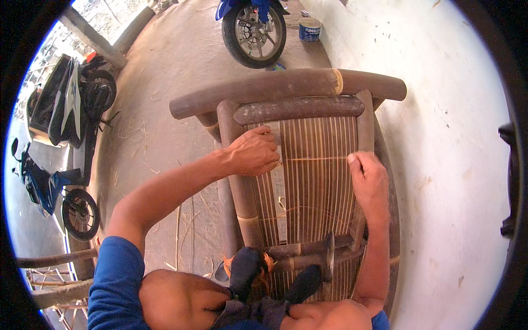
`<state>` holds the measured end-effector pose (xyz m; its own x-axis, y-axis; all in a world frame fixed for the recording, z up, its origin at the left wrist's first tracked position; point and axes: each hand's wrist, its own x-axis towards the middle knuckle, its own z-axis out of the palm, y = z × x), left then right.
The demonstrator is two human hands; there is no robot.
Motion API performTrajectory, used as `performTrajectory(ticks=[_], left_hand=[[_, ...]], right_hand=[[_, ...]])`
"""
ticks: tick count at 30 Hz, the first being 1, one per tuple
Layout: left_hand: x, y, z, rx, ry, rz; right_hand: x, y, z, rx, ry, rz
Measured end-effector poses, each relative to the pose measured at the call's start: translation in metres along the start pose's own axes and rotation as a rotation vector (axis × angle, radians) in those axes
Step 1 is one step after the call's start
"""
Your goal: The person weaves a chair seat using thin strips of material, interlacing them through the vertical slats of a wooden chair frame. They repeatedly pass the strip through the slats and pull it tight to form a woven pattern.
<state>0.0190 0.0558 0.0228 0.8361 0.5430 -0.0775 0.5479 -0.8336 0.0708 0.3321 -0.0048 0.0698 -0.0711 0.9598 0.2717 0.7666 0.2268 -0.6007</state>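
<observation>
1. Tan, thin strand (322, 159): stretched nearly straight from side to side between the hands, in front of the brown slats (319, 190) of the seat frame.
2. Axis: the slats run lengthwise, away from the person; the strand lies roughly square across them.
3. Right hand (369, 179): thumb and forefinger pinch the strand at its right-hand reach, beside the frame's right upright (365, 125). From this hand the strand leads left.
4. Left hand (253, 153): fingers curled inward, over the left-hand slats. The strand runs to its lower fingers; whether they grip it cannot be told.
5. Gap (281, 206): a lengthwise opening in the slats, just right of the left hand and well apart from the right. The left is therefore judged the nearer hand.
</observation>
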Motion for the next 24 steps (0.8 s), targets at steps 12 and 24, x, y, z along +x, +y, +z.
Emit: performTrajectory(ticks=[12, 24], left_hand=[[0.023, -0.003, -0.011, -0.219, -0.043, -0.202], [0.023, 0.023, -0.008, 0.125, -0.251, -0.228]], right_hand=[[-0.073, -0.062, 0.167, 1.651, -0.478, 0.755], [-0.051, -0.078, 0.221, 2.261, -0.207, 0.946]])
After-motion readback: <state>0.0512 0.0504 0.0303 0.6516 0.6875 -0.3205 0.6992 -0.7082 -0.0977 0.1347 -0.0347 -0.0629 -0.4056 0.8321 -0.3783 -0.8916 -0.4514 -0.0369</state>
